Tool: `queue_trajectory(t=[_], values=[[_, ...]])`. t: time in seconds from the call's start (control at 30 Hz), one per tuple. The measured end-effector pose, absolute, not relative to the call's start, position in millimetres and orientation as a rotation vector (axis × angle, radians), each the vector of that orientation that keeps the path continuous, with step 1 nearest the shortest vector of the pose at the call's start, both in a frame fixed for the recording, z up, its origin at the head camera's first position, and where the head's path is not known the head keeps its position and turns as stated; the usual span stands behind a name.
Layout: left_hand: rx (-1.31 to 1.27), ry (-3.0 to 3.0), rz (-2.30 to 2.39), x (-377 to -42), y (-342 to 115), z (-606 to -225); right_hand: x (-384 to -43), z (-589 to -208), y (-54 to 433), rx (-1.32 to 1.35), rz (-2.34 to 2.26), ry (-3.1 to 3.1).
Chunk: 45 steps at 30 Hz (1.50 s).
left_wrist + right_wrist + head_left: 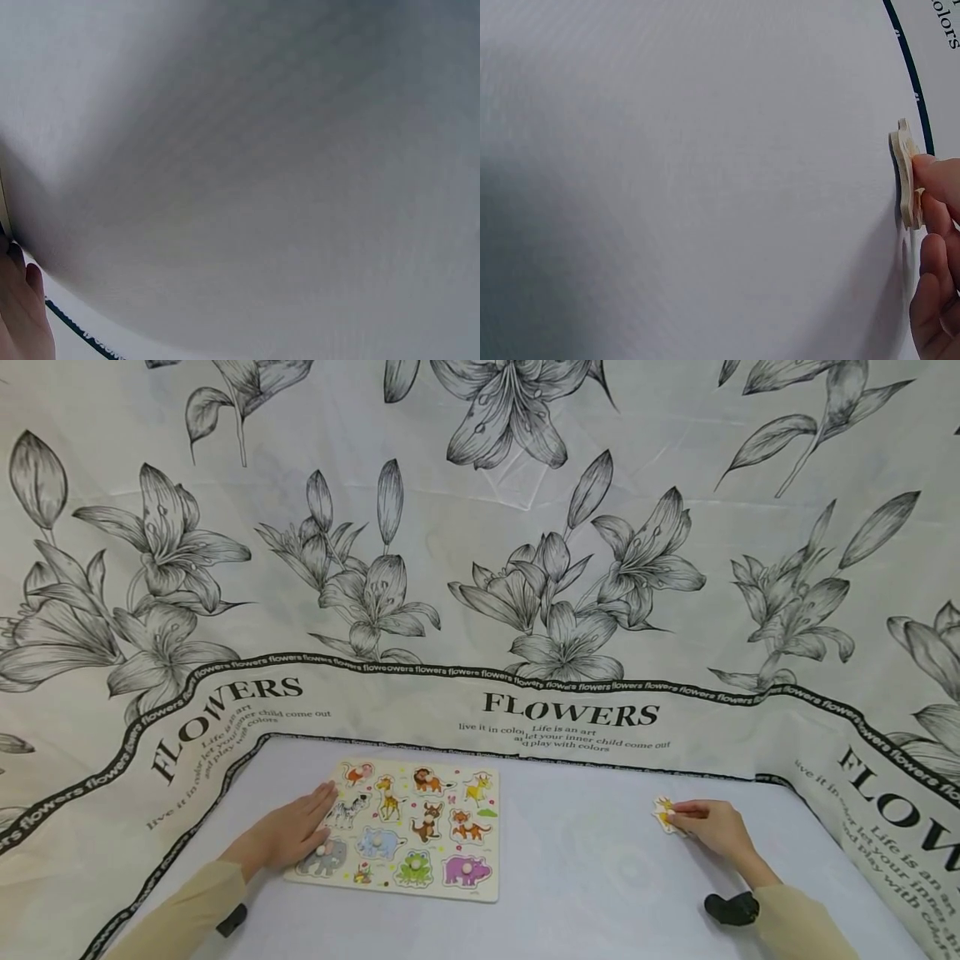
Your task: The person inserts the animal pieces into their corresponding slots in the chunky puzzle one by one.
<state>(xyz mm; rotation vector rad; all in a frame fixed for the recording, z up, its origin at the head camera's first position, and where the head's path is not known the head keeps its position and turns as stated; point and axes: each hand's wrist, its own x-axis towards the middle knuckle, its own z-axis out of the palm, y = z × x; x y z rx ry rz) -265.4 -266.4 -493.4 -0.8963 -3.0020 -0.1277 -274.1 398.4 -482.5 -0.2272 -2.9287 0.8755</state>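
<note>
A wooden animal puzzle board [491, 793] lies on the white tabletop, left of centre in the head view. My left hand [288, 828] rests at its left edge, fingers stretched out and touching the rim near the zebra and elephant. Well to the right of the board, my right hand [717, 832] pinches a small yellow-and-white animal puzzle piece [661, 808] between thumb and fingers. In the right wrist view the same piece [901, 172] appears edge-on, close to the table surface. The left wrist view catches just some fingers [26, 307] at its lower left.
On the board, the elephant [322, 858], blue hippo [390, 843], frog [414, 867] and purple hippo [477, 871] show round knobs. A cloth printed with flowers [562, 618] rises behind the table, its dark border [450, 748] along the back. A black strap [731, 908] circles the right wrist.
</note>
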Motion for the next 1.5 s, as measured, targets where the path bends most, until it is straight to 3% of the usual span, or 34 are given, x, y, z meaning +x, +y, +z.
queue_trajectory(t=[0.83, 1.5], values=[[-0.899, -2.975, -0.126, -261, -266, -490, -265, -475, 385, -0.246, 0.857, -2.918], [-0.893, -2.978, -0.146, -261, -265, -490, -264, -469, 345, -0.128, 0.93, -2.904]])
